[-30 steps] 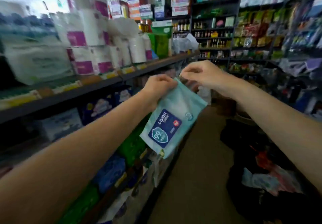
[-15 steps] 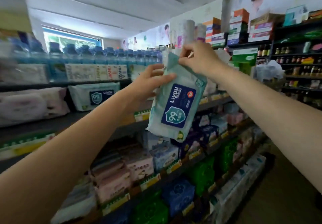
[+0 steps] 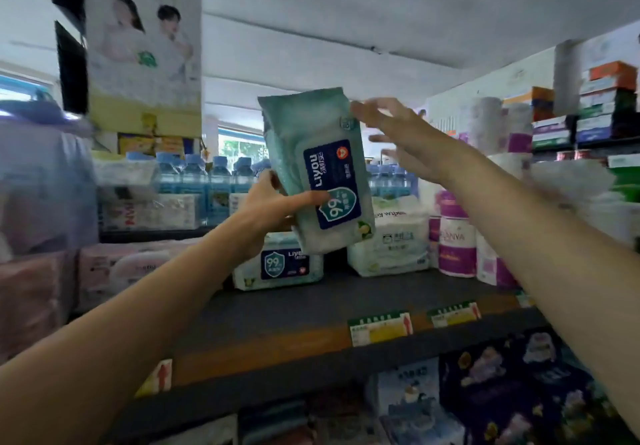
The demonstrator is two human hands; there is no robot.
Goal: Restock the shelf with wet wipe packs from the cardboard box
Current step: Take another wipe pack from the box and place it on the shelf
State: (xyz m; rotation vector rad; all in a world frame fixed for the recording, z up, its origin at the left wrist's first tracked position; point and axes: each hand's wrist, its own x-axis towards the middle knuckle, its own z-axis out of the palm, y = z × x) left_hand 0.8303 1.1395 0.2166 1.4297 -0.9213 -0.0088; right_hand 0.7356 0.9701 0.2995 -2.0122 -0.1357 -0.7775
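A teal wet wipe pack (image 3: 311, 153) with a dark blue label stands upright in the air above the dark shelf (image 3: 346, 302). My left hand (image 3: 273, 209) grips its lower left side, thumb across the front. My right hand (image 3: 398, 136) is beside the pack's upper right corner, fingers spread and blurred, just touching or just off it. A matching wet wipe pack (image 3: 277, 264) lies flat on the shelf right below. The cardboard box is out of view.
White wipe packs (image 3: 388, 243) and purple-labelled paper rolls (image 3: 457, 243) stand right of the gap. Pink packs (image 3: 114, 271) fill the left. Water bottles (image 3: 201, 181) line the back. Price tags (image 3: 381, 326) run along the shelf edge; more goods sit below.
The view swung from the aisle to face the shelf. The pack rose higher. My left hand took hold of its lower side and my right hand let go of the top.
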